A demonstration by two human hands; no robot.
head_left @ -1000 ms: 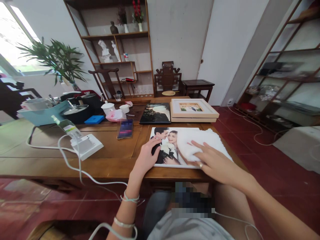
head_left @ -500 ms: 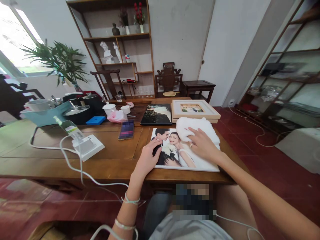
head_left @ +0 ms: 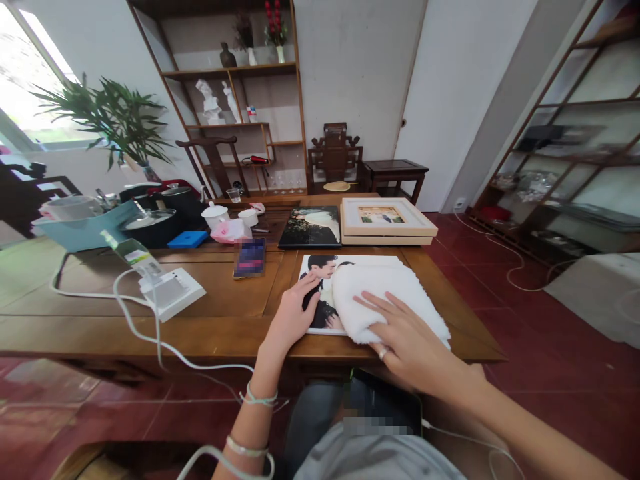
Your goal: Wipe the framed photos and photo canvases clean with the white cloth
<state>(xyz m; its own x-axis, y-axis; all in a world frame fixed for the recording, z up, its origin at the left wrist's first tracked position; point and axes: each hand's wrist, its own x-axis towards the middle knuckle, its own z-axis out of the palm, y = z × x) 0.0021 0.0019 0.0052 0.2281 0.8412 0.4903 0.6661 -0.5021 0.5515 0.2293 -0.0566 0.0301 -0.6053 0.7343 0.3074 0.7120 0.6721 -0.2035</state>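
Observation:
A photo panel with a picture of a couple lies flat near the front edge of the wooden table. My left hand rests on its left side with the fingers stretched out over the printed picture. Over the panel's middle and right side lies a folded fluffy white towel, which hides much of the picture. My right hand holds the towel from above, pressing it down at the panel's front edge, with some fingers laid along it. A ring shows on one finger.
Behind the panel lie a dark photo panel and a stack of light wooden frames. To the left are a phone, a white box with cables, a blue box, a tissue pack, white teaware and black pots.
My right hand has drawn the towel toward me and leftward, from the panel's back right down to its front edge, covering one printed face. My left hand stays on the panel.

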